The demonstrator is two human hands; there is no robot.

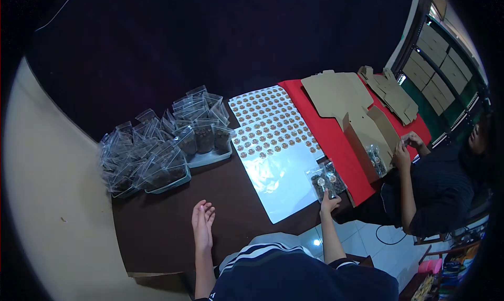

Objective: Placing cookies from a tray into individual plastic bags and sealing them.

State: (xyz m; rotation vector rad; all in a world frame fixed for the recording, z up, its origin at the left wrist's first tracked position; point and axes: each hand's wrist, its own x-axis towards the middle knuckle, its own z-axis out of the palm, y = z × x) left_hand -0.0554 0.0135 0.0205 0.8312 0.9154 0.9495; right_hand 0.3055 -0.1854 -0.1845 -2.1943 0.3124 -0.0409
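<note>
My right hand [330, 203] grips the lower end of a clear plastic pouch [318, 179] with dark pieces inside and a round sticker on its front. It lies against another stickered pouch [333, 176], by the corner of a glossy white sticker sheet [271, 183]. Rows of round orange-brown stickers cover the upper part of that sheet; its lower part is bare. My left hand [202, 222] hovers over the brown tabletop [165, 230], fingers loosely curled and holding nothing.
Filled pouches [145, 151] crowd trays at the left, beside a pale tray [210, 159]. On red cloth [315, 131] stands an open cardboard box [356, 147] with pouches inside. Flat cardboard [393, 98] lies behind. At the right, a co-worker's hands [405, 151] hold something small.
</note>
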